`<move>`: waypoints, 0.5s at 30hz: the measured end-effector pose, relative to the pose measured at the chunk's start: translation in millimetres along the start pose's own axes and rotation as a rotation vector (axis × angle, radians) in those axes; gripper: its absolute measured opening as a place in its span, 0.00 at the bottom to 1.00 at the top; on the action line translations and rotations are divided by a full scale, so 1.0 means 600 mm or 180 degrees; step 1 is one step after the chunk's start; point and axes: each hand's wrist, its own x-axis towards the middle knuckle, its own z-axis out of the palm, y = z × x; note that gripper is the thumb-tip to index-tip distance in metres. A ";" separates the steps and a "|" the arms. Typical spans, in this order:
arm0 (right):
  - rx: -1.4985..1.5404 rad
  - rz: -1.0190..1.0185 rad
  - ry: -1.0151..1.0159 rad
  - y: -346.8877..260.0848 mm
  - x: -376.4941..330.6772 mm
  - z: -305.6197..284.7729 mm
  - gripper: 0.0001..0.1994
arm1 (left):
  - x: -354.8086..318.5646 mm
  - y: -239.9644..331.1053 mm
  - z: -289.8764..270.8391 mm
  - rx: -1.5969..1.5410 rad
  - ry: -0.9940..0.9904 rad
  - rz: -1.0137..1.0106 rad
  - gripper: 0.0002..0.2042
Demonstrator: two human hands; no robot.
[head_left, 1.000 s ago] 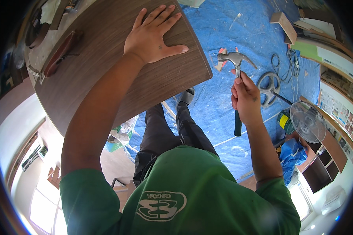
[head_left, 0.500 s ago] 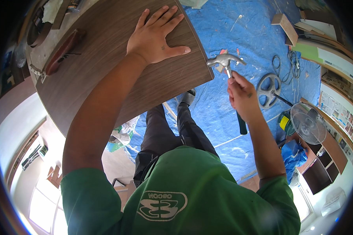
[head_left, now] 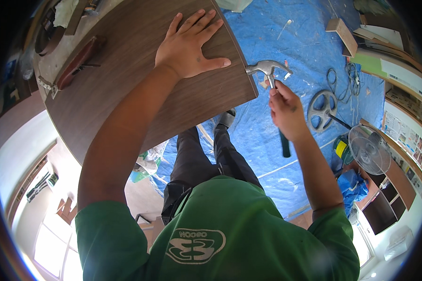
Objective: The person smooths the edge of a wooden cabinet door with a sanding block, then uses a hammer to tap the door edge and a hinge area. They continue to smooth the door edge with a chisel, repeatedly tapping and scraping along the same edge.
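Observation:
Flat on a brown wood-grain panel [head_left: 112, 89] lies my left hand [head_left: 185, 49], its fingers spread and the thumb pointing toward the panel's right edge. My right hand [head_left: 286, 107] is closed around a claw hammer [head_left: 268, 67] with a steel head and a dark green grip. The hammer's striking face is at the panel's right edge, near the close corner; whether it touches I cannot tell. A dark reddish-brown pouch-like object [head_left: 79, 63] with a thin dark tool on it rests at the panel's left side.
Blue sheeting [head_left: 286, 178] covers the floor. A standing fan [head_left: 369, 150] with a round grey base [head_left: 322, 110] lies on the right, near coiled cable [head_left: 349, 84]. Boards [head_left: 394, 70] are stacked at the far right, with a small wooden piece [head_left: 342, 35] beside them.
The hammer and my right hand have shifted slightly up and left, with the hammer head at the panel's edge. My left hand stays flat on the panel.

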 end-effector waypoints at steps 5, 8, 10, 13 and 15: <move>0.0433 -0.0126 0.0073 -0.055 0.017 -0.027 0.09 | -0.006 -0.008 0.002 0.0036 0.0025 -0.0010 0.51; -0.0096 -0.0291 -0.0095 -0.009 0.033 0.006 0.11 | 0.004 -0.001 0.004 0.0015 0.0016 0.0019 0.51; -0.0058 -0.0119 -0.0100 -0.026 0.033 -0.012 0.11 | 0.003 -0.002 0.004 0.0014 0.0010 0.0021 0.51; 0.0388 -0.0087 -0.0018 -0.059 0.026 -0.010 0.10 | -0.005 -0.007 0.003 0.0031 0.0005 -0.0010 0.51; 0.0419 -0.0161 -0.0015 -0.062 0.033 -0.005 0.12 | -0.005 -0.007 0.002 0.0041 0.0011 -0.0005 0.51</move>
